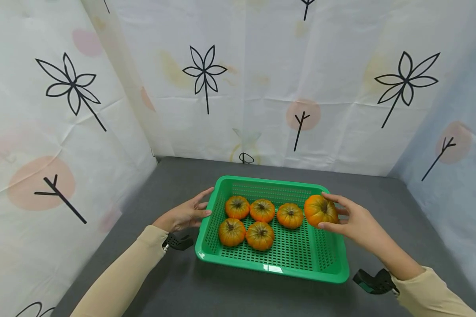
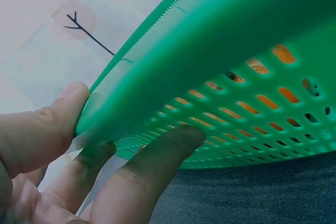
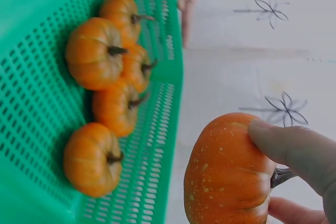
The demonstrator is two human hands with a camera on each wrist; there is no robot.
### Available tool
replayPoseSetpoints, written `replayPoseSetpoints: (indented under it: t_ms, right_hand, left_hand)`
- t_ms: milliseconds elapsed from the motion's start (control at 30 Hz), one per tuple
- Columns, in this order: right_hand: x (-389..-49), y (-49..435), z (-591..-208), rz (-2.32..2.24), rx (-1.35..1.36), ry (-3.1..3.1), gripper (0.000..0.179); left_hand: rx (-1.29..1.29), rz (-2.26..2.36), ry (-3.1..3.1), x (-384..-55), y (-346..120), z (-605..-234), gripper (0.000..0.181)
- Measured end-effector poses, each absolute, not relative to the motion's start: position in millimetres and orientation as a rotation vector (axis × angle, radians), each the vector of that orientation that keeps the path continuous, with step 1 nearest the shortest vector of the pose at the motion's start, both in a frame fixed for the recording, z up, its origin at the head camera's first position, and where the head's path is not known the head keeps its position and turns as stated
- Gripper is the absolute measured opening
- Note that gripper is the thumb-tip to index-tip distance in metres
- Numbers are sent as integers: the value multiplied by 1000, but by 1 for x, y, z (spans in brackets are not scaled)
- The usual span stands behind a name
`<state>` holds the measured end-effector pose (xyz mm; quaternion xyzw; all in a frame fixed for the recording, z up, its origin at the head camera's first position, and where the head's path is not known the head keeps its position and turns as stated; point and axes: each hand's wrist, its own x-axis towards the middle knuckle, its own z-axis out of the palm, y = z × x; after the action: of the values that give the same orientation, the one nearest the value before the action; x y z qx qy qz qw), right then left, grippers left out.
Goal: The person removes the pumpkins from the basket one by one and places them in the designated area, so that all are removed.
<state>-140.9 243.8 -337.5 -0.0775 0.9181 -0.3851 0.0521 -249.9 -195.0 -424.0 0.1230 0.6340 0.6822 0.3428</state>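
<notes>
A green perforated plastic basket (image 1: 289, 270) holds several small orange pumpkins (image 1: 260, 236), each with a stem on top. My left hand (image 1: 186, 214) is at the basket's left side. In the left wrist view its thumb (image 2: 73, 103) is against the rim while the fingers (image 2: 152, 166) reach below the rim along the slotted wall. My right hand (image 1: 351, 220) holds another pumpkin (image 1: 320, 210) over the basket's right end. Seen from the right wrist, the thumb (image 3: 294, 148) presses the top of that held pumpkin (image 3: 226, 171) beside its stem.
Under the basket is a dark grey tabletop (image 1: 174, 290). Pale cloth (image 1: 258, 79) printed with flowers and trees hangs behind and at both sides. The pumpkins sit toward the basket's left and middle. Black devices (image 1: 374, 281) are strapped to both wrists.
</notes>
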Motion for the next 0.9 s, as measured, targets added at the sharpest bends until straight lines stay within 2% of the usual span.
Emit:
replayPoseSetpoints:
  t_ms: [300,900]
  right_hand:
    - [-144,269,-334,-1181,-137,2878,87]
    - [-149,306,-364,-1125,131,3069,88]
  left_hand:
    - [301,1782,1644,-250,-195,-424,90]
    - [328,1769,1651,-250,-196,-424,89]
